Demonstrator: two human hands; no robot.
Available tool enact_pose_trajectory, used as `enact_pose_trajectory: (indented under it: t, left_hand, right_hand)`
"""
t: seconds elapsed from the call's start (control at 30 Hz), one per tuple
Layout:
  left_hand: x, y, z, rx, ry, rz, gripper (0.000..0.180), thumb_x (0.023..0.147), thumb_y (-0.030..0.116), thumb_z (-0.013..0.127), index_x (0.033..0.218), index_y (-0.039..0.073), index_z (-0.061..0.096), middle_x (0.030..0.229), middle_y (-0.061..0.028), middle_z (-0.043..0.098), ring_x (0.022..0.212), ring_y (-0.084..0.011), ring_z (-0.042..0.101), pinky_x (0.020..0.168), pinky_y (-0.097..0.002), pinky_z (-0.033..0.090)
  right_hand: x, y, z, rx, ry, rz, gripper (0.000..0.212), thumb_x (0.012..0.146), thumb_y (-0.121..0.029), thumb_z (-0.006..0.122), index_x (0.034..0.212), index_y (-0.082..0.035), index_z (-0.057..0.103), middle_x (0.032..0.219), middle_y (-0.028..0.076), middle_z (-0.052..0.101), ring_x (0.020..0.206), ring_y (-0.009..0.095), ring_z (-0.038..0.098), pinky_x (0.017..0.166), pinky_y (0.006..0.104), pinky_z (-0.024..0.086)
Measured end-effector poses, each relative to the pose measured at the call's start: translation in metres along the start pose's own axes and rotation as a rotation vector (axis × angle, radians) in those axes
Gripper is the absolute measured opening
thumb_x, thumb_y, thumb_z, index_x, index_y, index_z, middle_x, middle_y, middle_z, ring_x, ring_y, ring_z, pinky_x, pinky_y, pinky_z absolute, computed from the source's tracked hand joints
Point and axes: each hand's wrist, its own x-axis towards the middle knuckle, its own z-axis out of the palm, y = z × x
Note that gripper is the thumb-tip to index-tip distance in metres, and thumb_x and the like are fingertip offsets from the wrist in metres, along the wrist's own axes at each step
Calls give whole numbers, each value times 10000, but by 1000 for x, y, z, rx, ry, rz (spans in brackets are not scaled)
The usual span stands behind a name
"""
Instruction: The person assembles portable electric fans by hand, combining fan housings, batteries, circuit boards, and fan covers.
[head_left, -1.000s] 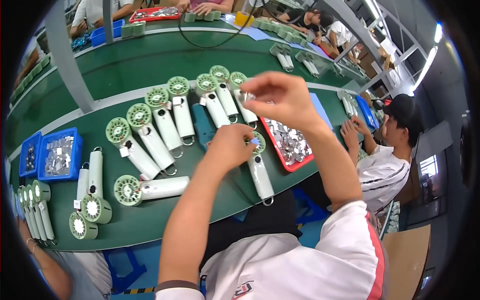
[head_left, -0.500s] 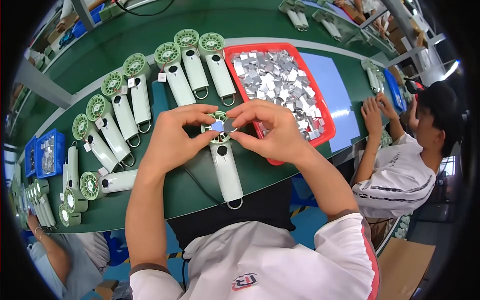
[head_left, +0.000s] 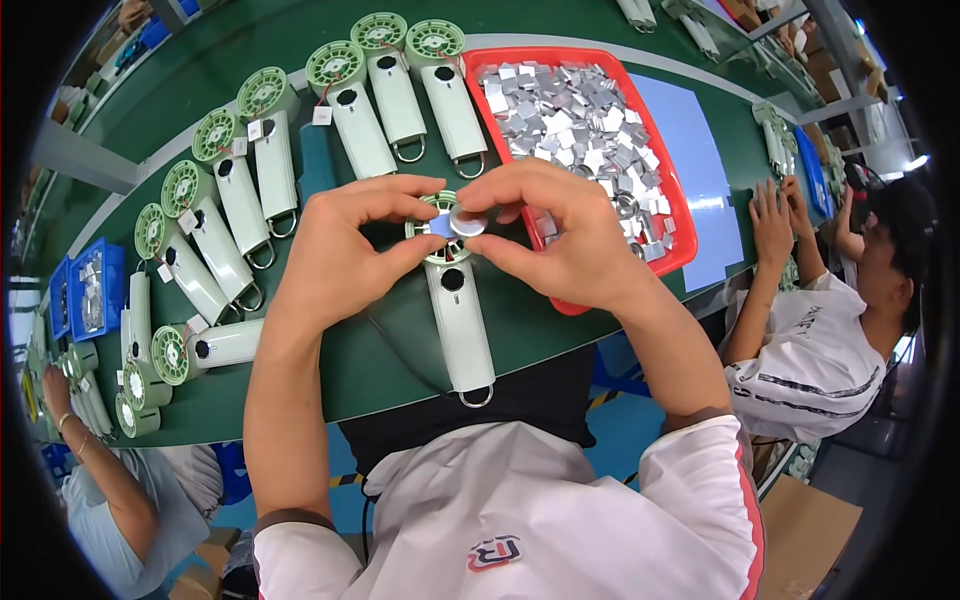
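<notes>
In front of me lies a pale green handheld fan [head_left: 462,330], its round head away from me and its metal loop towards me. My left hand [head_left: 345,245] grips the left side of that head between thumb and fingers. A small bluish-white square piece [head_left: 437,228] sits at the head's open middle, by my left thumb. My right hand [head_left: 565,235] pinches a round silver disc [head_left: 467,221] between thumb and fingers, over the right part of the head. The disc and fingers partly hide the inside of the head.
Several similar fans [head_left: 398,105] lie in an arc at the back and left. A red tray [head_left: 682,215] of small silver pieces stands at right, beside a blue sheet [head_left: 690,150]. Blue bins [head_left: 97,290] stand far left. A co-worker [head_left: 800,340] sits at right, another [head_left: 130,500] at left.
The round disc in my right hand has tilted, its face now bright instead of dark grey. The whole view has shifted slightly. Both hands stay at the fan's head.
</notes>
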Motion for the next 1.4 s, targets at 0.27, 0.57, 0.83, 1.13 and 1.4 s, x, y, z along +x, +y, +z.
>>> enact_pose_trajectory:
  t: [0.27, 0.57, 0.83, 1.13, 1.4]
  left_hand:
    - [0, 0, -1, -99, -32, -126, 264, 850, 61, 865, 1107, 14, 823, 1285, -107, 785, 956, -171, 767, 827, -311, 604]
    - [-1, -7, -4, -137, -50, -51, 239, 872, -11, 800, 1111, -9, 812, 1288, -114, 778, 895, -143, 735, 800, -284, 592]
    - [-2, -5, -4, -146, -52, -55, 256, 875, -15, 773, 1128, -24, 806, 1313, -138, 767, 978, -188, 760, 868, -315, 602]
    - [-3, -6, -2, -138, -37, -47, 272, 872, -6, 785, 1143, -32, 797, 1300, -163, 767, 1014, -241, 781, 909, -344, 612]
    - [-3, -8, -2, -114, -16, -15, 284, 870, -9, 783, 1153, -38, 791, 1296, -179, 765, 1023, -253, 784, 916, -350, 616]
  right_hand:
    - [5, 3, 7, 44, -13, 30, 395, 821, 29, 875, 1194, -49, 769, 1166, 73, 774, 1025, 178, 712, 793, 293, 591]
    - [8, 6, 6, -15, -31, -28, 385, 813, 32, 880, 1174, -47, 773, 1147, 71, 774, 983, 179, 694, 767, 293, 589]
    - [15, 2, 6, -131, -53, -156, 365, 769, 28, 895, 1111, -46, 793, 1122, 77, 776, 976, 226, 713, 796, 335, 596]
    - [21, 2, 5, -205, -90, -276, 315, 754, 13, 900, 1047, -58, 808, 1090, 78, 770, 938, 263, 725, 804, 371, 593]
    - [22, -1, 5, -236, -103, -273, 294, 775, 5, 893, 1051, -49, 809, 1093, 79, 775, 926, 259, 725, 793, 368, 591]
